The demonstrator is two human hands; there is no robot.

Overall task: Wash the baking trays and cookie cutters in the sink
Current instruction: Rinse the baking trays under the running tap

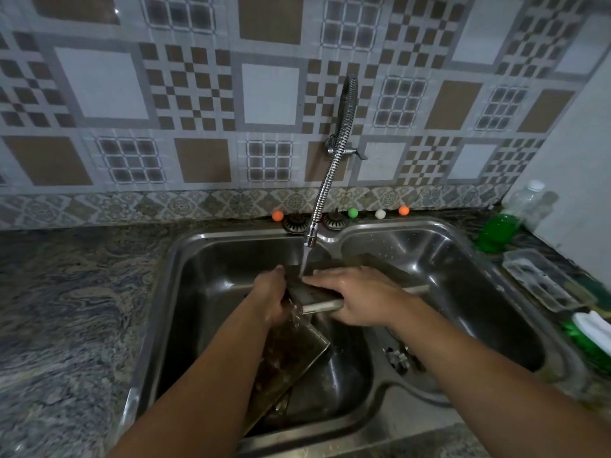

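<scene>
Steel baking tray (317, 297), rinsing under the tap (310, 238): left hand (269, 297) grips its edge, right hand (358, 297) lies flat with fingers (322, 279) straight on top; next, turn it.

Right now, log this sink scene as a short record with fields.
place: double steel sink set in a stone counter
tap: flexible tap running, water falling between the hands
left hand: left hand holds the upper end of a tilted baking tray in the left basin
right hand: right hand lies over another tray, fingers fairly straight; its grip cannot be told
right basin: small metal piece by the drain
counter right: green bottle, clear plastic tray
</scene>
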